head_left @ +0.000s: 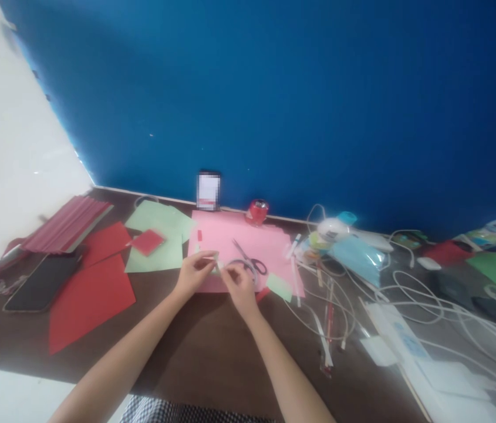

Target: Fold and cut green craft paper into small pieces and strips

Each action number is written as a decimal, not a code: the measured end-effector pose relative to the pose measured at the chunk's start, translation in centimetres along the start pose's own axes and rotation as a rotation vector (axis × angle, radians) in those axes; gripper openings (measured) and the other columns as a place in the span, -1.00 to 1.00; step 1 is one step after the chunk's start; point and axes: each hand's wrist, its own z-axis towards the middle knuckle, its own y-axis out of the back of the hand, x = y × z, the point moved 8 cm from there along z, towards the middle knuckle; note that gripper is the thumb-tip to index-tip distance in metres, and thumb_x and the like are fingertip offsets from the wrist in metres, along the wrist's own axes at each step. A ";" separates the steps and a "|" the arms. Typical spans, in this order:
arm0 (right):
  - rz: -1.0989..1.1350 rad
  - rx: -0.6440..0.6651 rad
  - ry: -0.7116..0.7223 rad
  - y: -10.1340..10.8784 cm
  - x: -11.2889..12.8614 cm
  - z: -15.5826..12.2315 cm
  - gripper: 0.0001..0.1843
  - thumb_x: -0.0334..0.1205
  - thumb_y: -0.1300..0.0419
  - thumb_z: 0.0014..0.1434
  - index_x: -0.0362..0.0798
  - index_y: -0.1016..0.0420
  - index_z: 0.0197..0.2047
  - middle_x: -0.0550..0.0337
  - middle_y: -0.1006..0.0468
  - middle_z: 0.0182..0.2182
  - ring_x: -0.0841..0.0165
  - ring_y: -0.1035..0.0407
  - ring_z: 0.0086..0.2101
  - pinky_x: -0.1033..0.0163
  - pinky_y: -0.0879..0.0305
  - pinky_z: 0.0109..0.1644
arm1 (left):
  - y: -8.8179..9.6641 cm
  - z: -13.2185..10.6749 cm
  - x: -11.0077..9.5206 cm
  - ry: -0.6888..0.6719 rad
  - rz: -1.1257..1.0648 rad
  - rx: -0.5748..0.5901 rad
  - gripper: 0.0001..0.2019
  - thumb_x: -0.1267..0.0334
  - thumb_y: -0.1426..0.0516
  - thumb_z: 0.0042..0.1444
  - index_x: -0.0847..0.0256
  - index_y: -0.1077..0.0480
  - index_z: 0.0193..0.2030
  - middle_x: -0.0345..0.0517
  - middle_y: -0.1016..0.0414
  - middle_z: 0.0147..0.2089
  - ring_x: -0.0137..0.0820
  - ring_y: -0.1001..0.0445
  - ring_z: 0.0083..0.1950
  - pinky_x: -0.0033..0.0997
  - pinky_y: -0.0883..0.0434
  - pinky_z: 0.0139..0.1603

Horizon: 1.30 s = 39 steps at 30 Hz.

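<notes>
Just above the near part of the pink paper (225, 228), a small pale scrap (218, 264) sits between the two hands' fingertips. The left hand (195, 273) pinches it with thumb and forefinger, and the right hand (239, 284) appears to pinch it from the other side, though blur hides the exact contact. The scrap looks like paper; it should be very light, bendy and easy to crease or tear, so a gentle hold at its edges, with fingertips only, seems best.

On the pink paper, beside the right hand, lie scissors (248, 258); a green piece (280, 287) covers part of its near right corner. A red round object (257, 212) stands at its far edge, and an upright screen (208, 191) behind it. Left of the pink paper are green sheets (162, 212), a red square (148, 242) on them, and, farther out, red sheets (93, 305) and a dark phone (41, 284).
</notes>
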 end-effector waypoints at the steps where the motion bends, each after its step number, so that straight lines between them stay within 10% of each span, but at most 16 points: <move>1: 0.007 -0.011 -0.012 0.1 -0.1 0.0 -0.84 -0.19 -0.12 0.03 -0.05 -0.33 -0.53 0.29 -0.35 -0.57 0.42 -0.26 -0.48 0.31 -0.23 -0.34 | -0.1 -0.1 -0.1 -0.001 0.015 0.008 -0.71 0.27 -0.17 -0.07 0.28 -0.43 -0.16 0.00 -0.53 -0.23 -0.32 -0.52 -0.27 -0.37 -0.47 -0.24; 23: -0.015 0.011 -0.007 -0.1 -0.4 -0.2 -0.82 -0.13 -0.13 0.03 -0.04 -0.38 -0.51 0.25 -0.41 -0.55 0.40 -0.30 -0.48 0.27 -0.28 -0.34 | -0.1 -0.7 -1.6 -0.182 0.143 -0.038 -0.69 0.31 -0.11 -0.02 0.22 -0.41 -0.09 -0.03 -0.46 -0.05 -0.31 -0.46 -0.08 -0.27 -0.40 -0.02; 39: 0.009 -0.030 -0.030 0.1 0.0 -0.2 -0.79 -0.16 -0.13 0.03 -0.07 -0.36 -0.56 0.29 -0.35 -0.63 0.45 -0.25 -0.56 0.34 -0.22 -0.46 | 0.1 -0.9 -0.9 -0.066 0.046 -0.129 -0.79 0.26 -0.15 -0.04 0.24 -0.47 -0.24 -0.02 -0.53 -0.19 -0.30 -0.48 -0.14 -0.28 -0.40 -0.06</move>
